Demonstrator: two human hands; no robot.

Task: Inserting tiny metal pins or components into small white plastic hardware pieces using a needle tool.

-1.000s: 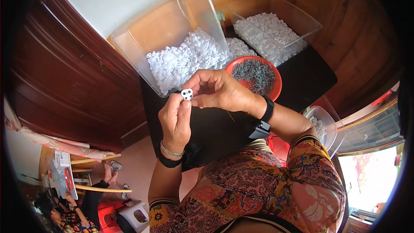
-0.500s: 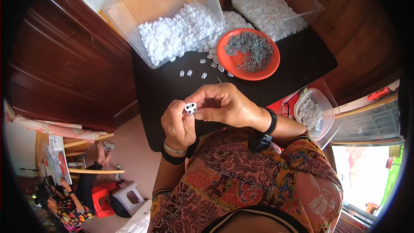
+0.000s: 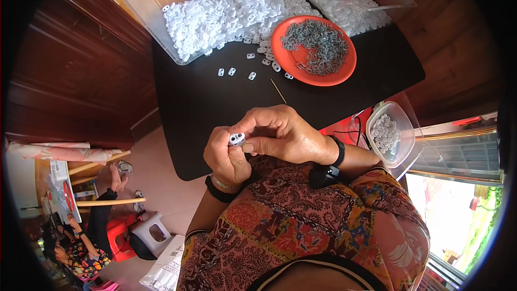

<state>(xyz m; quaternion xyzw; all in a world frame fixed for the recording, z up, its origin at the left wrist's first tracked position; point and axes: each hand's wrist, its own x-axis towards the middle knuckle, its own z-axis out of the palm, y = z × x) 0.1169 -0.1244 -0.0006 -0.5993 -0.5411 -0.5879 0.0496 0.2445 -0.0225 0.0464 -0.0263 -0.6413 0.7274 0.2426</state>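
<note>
A small white plastic piece with dark round holes (image 3: 237, 139) is pinched between the fingertips of both hands, above the table's near edge. My left hand (image 3: 226, 157) grips it from the left with thumb and bent fingers. My right hand (image 3: 285, 133) closes on its right side with thumb and forefinger. Whether anything else is inside the fingers is hidden. Beyond the hands, a thin stick (image 3: 278, 91) lies on the black table (image 3: 188, 113). Several loose white two-holed pieces (image 3: 252, 76) lie farther off. An orange plate (image 3: 288, 67) carries small grey metal parts (image 3: 323, 43).
A clear bin (image 3: 141, 19) of white pieces tilts at the back left. Another clear container (image 3: 396, 0) of whitish pieces stands back right. A small clear tub (image 3: 406, 145) with similar pieces sits by my right forearm. At far left another person (image 3: 81, 250) sits near stools (image 3: 153, 237).
The held white piece has tilted between my fingers, so its holes show differently. The view has shifted, and more of the thin stick shows. Both hands keep their grip.
</note>
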